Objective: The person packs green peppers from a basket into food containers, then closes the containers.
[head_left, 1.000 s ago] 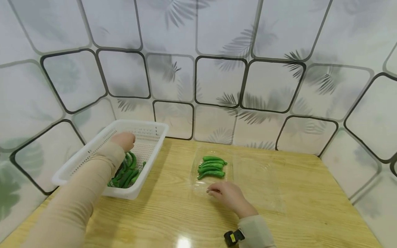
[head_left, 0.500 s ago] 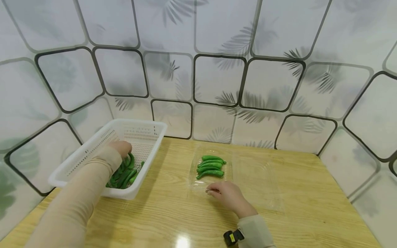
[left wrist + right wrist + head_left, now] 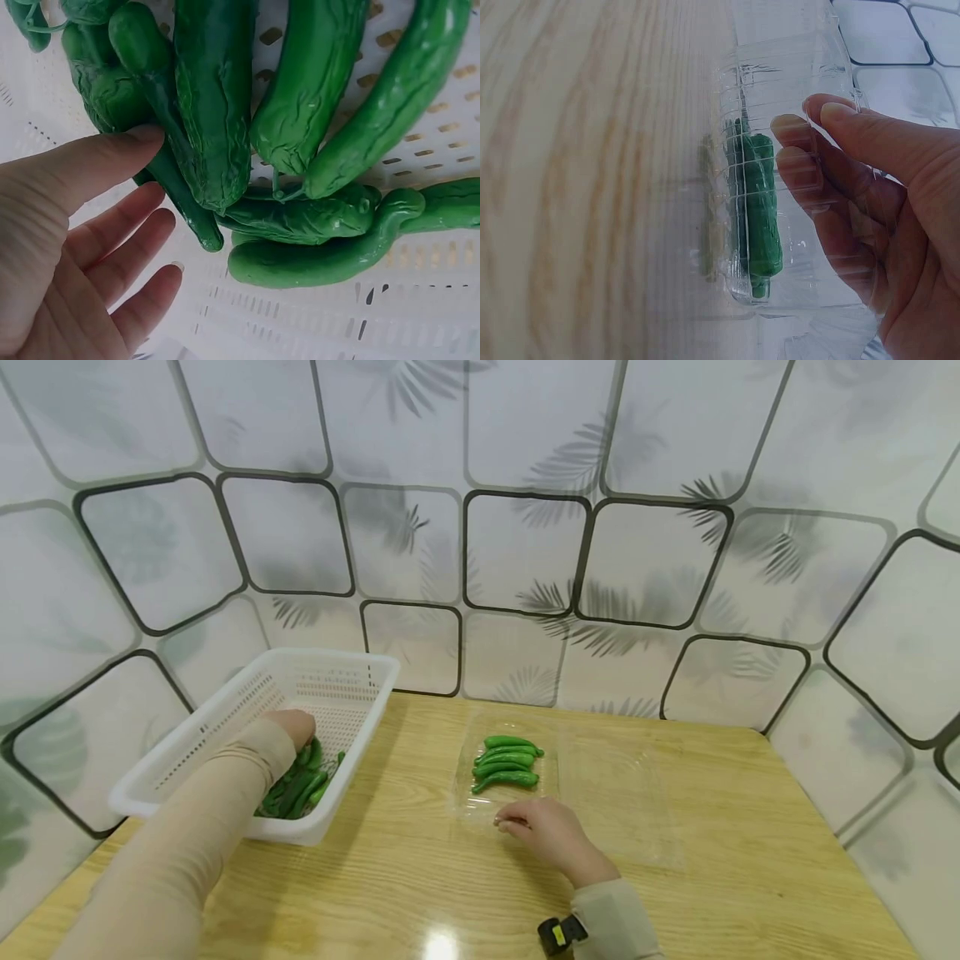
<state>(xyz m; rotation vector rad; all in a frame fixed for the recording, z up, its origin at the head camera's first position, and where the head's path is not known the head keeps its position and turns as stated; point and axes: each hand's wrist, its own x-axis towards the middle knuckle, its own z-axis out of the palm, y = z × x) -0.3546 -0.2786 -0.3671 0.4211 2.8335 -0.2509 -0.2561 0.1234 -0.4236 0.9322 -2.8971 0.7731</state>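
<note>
My left hand [image 3: 97, 225] reaches down into a white plastic basket [image 3: 358, 731], thumb and fingers spread apart beside a heap of green peppers [image 3: 214, 105]. The thumb tip lies against or just in front of a dark pepper; whether it touches is hard to tell. In the head view the fingers are hidden behind the wrist. My right hand [image 3: 547, 835] pinches the near rim of a clear plastic clamshell box [image 3: 795, 75] between thumb and fingers. Several green peppers [image 3: 506, 762] lie side by side in the box's left half.
The clamshell's lid [image 3: 615, 793] lies unfolded to the right on the wooden table [image 3: 405, 868]. A patterned wall covering [image 3: 525, 552] rises behind the table and along both sides. The basket stands at the left, close to the wall.
My left hand has moved down and slightly left, deeper into the basket. The right hand keeps its hold on the box, and the head view has shifted a little.
</note>
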